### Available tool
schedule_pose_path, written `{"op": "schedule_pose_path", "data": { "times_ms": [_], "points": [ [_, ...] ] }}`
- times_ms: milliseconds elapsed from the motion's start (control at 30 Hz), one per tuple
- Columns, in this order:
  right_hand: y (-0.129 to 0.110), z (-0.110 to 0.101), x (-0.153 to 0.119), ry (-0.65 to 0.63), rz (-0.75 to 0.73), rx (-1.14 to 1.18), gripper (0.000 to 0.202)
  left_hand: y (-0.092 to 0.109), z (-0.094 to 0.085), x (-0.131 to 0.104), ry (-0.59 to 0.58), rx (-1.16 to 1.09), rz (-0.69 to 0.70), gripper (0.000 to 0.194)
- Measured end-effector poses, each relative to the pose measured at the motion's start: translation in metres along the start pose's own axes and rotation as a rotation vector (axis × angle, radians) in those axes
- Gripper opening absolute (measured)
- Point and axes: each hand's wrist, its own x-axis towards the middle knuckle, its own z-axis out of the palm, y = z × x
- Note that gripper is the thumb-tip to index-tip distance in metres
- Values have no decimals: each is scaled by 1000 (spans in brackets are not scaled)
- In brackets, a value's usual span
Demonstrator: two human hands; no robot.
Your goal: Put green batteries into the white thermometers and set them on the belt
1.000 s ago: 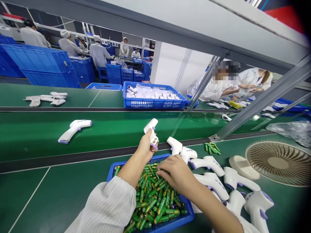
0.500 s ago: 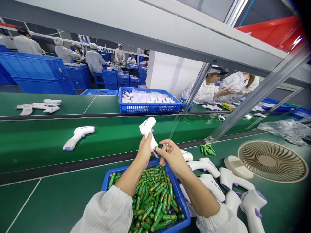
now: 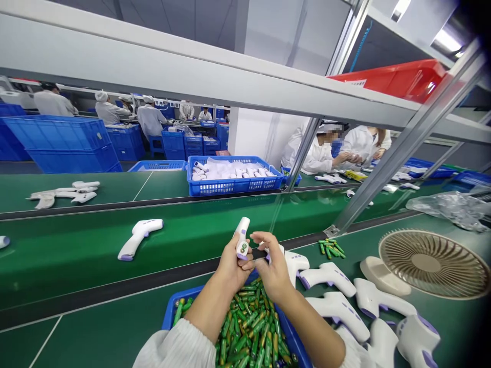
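Observation:
My left hand (image 3: 233, 260) is wrapped round a white thermometer gun (image 3: 243, 237) with purple parts. Its handle end faces me, and two round battery ends show in it. Just right of it is my right hand (image 3: 273, 266), fingers apart and curved, with nothing visible between them. Below both hands a blue bin (image 3: 166, 319) holds many green and gold batteries (image 3: 249, 327). Several more white guns (image 3: 330, 278) lie on the green table to the right, and a small pile of batteries (image 3: 332, 249) sits behind them.
A beige fan (image 3: 425, 261) stands at the right. One gun (image 3: 140, 237) lies on the green belt (image 3: 84, 255) at the left. Beyond it is a blue basket (image 3: 233, 188) of white guns. A metal post (image 3: 368, 189) and a shelf beam (image 3: 184, 66) cross the view. People in white work behind.
The held gun has been turned so its handle end faces me. My right hand has come away from it. On the belt, the gun has shifted right and another appears at the left edge. The view tilts up.

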Motion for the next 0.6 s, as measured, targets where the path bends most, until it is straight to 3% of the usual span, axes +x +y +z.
{"op": "schedule_pose_path", "data": {
  "times_ms": [100,200,367,467,600],
  "points": [
    [2,3,-2,-89,-44,-36,34,1,1,1,2,-9,21,37],
    [11,7,2,-39,82,81,11,-5,3,2,-21,19,28,39],
    [28,9,4,-64,313,339,16,-12,3,1,73,100,174,36],
    [24,8,0,-103,313,271,22,2,0,7,156,307,223,33],
    [6,2,-11,-104,297,-60,29,41,-4,35,322,661,288,29]
  ]
}}
